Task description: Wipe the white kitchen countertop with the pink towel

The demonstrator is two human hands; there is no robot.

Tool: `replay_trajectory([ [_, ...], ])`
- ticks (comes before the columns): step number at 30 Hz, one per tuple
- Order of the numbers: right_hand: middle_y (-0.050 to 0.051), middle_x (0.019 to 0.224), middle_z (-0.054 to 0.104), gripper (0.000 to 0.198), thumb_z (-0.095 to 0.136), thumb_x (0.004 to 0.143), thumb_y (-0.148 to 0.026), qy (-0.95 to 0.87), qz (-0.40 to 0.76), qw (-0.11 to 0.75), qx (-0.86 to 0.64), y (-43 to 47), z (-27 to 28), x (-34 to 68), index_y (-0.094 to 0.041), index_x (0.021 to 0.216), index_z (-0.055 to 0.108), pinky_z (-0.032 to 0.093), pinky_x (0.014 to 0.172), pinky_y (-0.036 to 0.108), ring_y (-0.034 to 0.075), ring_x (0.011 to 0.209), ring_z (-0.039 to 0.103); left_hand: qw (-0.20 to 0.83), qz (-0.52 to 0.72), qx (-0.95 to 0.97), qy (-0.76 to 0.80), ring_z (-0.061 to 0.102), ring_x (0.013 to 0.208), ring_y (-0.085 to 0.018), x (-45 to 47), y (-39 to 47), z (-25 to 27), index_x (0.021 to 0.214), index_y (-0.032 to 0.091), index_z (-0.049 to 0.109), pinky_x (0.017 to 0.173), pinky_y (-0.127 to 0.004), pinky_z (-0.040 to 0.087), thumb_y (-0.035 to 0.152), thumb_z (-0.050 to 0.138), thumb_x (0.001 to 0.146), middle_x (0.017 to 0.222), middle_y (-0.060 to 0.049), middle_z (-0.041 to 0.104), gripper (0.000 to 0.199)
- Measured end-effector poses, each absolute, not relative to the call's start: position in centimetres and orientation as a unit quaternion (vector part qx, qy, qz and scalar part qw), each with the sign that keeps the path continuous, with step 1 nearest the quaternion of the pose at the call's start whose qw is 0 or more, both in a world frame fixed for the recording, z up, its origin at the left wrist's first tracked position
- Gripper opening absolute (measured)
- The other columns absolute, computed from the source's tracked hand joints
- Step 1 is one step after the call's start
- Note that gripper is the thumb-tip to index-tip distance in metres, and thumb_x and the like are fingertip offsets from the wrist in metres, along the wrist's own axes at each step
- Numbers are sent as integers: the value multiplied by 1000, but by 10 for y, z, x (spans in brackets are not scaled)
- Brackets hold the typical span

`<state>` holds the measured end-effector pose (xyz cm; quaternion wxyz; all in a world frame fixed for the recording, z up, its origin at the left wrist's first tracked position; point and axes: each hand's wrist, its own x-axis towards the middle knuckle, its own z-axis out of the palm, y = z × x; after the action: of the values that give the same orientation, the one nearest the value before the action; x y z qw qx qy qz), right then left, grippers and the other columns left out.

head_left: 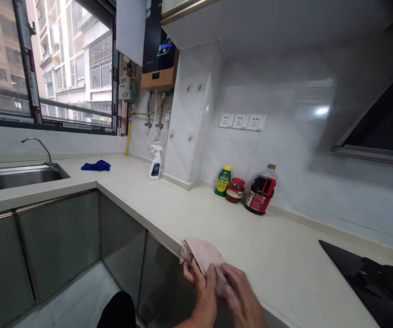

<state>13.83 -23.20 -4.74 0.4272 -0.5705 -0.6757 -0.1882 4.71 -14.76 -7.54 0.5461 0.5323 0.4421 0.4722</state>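
Note:
A pale pink cleaning cloth, folded into layers, is held between my two hands at the counter's front edge. My left hand grips it from below and the left, thumb up against the fabric. From the right, my right hand closes over the cloth's other side; its fingers are somewhat blurred. Behind the cloth lies the pale countertop. Whether the cloth touches the counter surface I cannot tell.
A white spray bottle stands near the corner pillar. A green bottle, a red-lidded jar and a large dark sauce bottle line the wall. A blue cloth lies by the sink; a black cooktop sits right.

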Motion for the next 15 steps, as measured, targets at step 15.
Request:
replay_trajectory([
  [15,16,102,62,37,61,85,-2,-636,-341,115,-683,-144,-30,74,-15,120,62,52,77,50,34,90,59,262,511,800,175,55,133,-25,-54,-76,-30,121,26,70,119,-47,39,34,41,101,136,-10,64,36],
])
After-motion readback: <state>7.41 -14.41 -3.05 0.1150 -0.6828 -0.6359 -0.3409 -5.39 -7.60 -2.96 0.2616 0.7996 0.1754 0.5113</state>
